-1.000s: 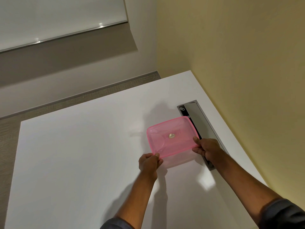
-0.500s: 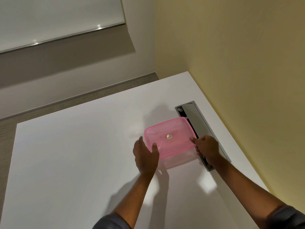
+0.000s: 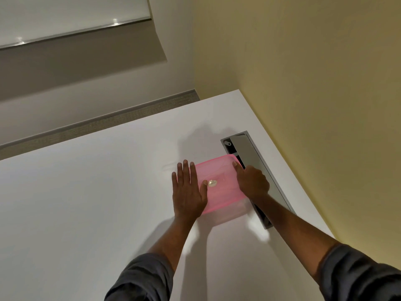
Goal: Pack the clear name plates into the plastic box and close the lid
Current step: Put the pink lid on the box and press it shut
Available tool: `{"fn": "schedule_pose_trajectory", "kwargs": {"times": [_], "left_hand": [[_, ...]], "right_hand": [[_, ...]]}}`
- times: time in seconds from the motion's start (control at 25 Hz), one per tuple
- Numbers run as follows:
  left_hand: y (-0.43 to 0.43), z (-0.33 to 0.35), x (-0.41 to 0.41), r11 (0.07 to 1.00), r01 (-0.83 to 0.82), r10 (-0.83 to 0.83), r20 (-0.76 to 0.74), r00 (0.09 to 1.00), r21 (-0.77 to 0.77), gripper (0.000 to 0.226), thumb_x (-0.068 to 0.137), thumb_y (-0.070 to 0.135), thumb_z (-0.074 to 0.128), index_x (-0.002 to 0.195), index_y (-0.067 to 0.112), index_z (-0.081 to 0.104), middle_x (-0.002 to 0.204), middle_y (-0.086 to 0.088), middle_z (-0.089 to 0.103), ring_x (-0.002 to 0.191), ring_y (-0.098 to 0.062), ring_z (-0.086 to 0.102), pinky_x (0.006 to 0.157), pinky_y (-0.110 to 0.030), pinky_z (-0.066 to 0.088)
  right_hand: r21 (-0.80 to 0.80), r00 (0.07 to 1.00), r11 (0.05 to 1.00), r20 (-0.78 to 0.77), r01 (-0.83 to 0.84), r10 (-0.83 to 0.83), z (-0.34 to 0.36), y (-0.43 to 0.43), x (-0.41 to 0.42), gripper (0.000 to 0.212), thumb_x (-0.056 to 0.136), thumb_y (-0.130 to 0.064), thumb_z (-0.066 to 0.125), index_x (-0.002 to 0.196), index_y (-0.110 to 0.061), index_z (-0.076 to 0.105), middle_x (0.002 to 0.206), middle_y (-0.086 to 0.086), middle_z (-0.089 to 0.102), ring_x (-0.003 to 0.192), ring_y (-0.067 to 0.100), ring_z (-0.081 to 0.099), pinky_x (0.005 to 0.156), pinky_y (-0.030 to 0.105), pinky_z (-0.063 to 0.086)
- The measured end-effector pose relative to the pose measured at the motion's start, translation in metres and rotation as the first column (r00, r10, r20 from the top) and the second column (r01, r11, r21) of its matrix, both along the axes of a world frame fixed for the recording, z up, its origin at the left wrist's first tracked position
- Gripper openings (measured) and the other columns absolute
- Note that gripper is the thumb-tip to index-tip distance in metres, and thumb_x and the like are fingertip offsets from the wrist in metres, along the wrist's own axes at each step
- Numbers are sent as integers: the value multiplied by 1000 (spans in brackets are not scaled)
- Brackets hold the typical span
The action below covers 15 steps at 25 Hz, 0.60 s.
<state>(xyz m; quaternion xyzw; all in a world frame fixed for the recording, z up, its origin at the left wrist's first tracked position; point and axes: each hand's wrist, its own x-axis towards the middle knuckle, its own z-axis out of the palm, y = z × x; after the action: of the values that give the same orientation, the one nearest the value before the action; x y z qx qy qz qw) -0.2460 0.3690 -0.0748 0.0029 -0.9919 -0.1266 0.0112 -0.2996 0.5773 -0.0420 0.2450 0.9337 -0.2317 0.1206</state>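
since half a second ago the left hand [image 3: 188, 192] has slid from the lid's near-left corner up onto its left side and now lies flat there, fingers spread and straight, thumb reaching toward the shiny spot [image 3: 213, 182] at the lid's middle; it presses down and grips nothing. the right hand [image 3: 252, 183] has gone from the near-right corner farther along the right edge, and it is curled, knuckles up, with one fingertip [image 3: 235, 164] set on the lid near the far-right corner (whether the other fingers hook under the rim cannot be told).

pink lid [image 3: 221, 174] sits on top of the box [image 3: 230, 213], whose clear wall shows below the lid's near edge. the box stands on the white table [image 3: 86, 203], toward its right side, just beside the grey hatch [image 3: 251, 157] sunk in the tabletop; the right wrist crosses over that hatch. nothing inside the box can be made out through the lid. dark sleeves [image 3: 141, 279] cover both forearms near the bottom of the view, and a yellow wall [image 3: 314, 83] runs along the table's right edge.
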Motion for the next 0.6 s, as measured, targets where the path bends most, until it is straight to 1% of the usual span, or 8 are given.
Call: {"fn": "schedule_pose_trajectory", "kwargs": {"times": [0.04,0.12,0.16,0.24,0.32,0.36,0.48,0.6], "left_hand": [[0,-3,0,1000,0,0,-10,1000,-6,75,111,50,34,169,4,26,179,-18,17,168,-36,10,135,-56,17],[-1,-7,-2,1000,0,-1,-9,1000,-26,75,111,52,31,170,5,24,180,-17,15,168,-36,9,134,-56,17],[-1,-9,-2,999,-2,2,-8,1000,-40,76,111,54,29,170,6,23,180,-17,15,169,-35,9,134,-57,18],[0,-12,-3,999,-11,11,1,1000,-51,78,111,58,25,170,7,21,180,-16,13,169,-34,8,135,-56,17],[0,-14,-3,998,-14,14,-1,1000,-57,81,111,62,22,171,8,19,180,-16,12,169,-34,7,135,-56,16],[0,-15,-3,998,-16,16,-8,1000,-61,81,111,62,22,171,8,19,180,-16,12,169,-34,7,135,-56,17],[-1,-18,-3,999,-22,21,-15,1000,-44,81,110,63,26,171,8,20,180,-15,13,169,-34,7,135,-57,17],[0,-22,-3,999,-27,26,-34,999,-36,82,110,64,28,171,10,20,180,-15,14,169,-34,7,136,-56,13]], "right_hand": [[33,999,999,-11,36,-36,-4,-5,1,80,99,-79,30,114,-9,65,106,13,71,97,36,70,73,37,45],[71,993,993,-79,95,-89,-11,-11,6,82,98,-80,27,116,-9,63,105,14,71,94,36,70,70,36,41],[71,988,991,-113,111,-103,-14,-13,8,81,99,-79,26,114,-8,62,102,15,71,89,36,69,68,36,40],[45,984,993,-143,112,-105,-18,-12,7,77,101,-75,24,110,-9,62,97,14,71,77,31,61,67,35,40],[27,982,995,-166,100,-94,-23,-7,7,72,103,-71,24,106,-9,61,92,13,70,73,27,54,66,35,40],[14,979,995,-181,97,-93,-26,-6,7,70,104,-70,25,103,-10,61,89,12,69,72,27,53,65,34,40],[-39,965,997,-253,66,-73,-34,-2,8,65,107,-66,27,94,-12,60,78,6,66,66,27,60,58,32,43],[-112,941,993,-335,22,-58,-41,1,8,61,111,-58,27,83,-15,60,65,2,64,56,23,65,48,25,46]]}}
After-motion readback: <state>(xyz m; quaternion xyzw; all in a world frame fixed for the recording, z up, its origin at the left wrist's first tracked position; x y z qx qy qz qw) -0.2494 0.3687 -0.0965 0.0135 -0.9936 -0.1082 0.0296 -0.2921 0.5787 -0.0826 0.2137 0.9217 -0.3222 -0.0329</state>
